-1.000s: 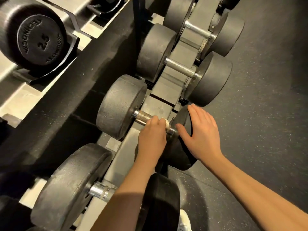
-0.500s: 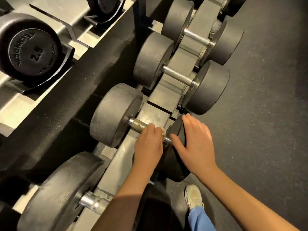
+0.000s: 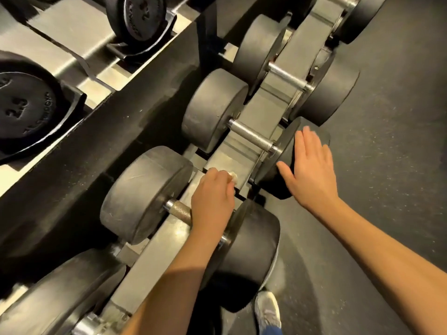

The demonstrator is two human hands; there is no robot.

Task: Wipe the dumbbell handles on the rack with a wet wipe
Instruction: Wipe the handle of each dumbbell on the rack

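**Left hand on a handle, right hand flat on the next dumbbell**

The left hand is curled closed around a white wet wipe, over the knurled handle of a dumbbell on the rack. That handle runs from upper left to lower right between two black heads. The right hand lies open, fingers spread, on the outer head of the next dumbbell, whose handle lies parallel and bare. A shoe stands on the dark floor.

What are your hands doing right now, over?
Left hand clutching wet wipe above brass-coloured handle. Right hand open, flat on next dumbbell's outer weight. Next handle clear.
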